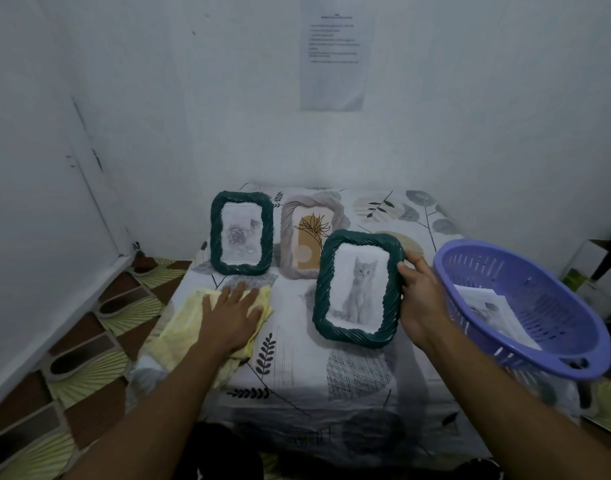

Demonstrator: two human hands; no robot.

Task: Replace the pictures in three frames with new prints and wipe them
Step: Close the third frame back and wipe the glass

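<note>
A dark green frame (357, 289) with a cat print is tilted up above the table; my right hand (420, 299) grips its right edge. My left hand (233, 315) lies flat with spread fingers on a yellow cloth (189, 320) at the table's left. Behind it a second dark green frame (241, 233) with a rose print stands upright. Beside that stands a beige frame (309, 237) with a plant drawing, partly hidden by the cat frame.
A purple plastic basket (525, 306) holding paper prints (491, 306) sits at the table's right edge. The table has a leaf-patterned cover (297, 368). White walls close in behind and left, and a paper sheet (333, 53) hangs on the back wall.
</note>
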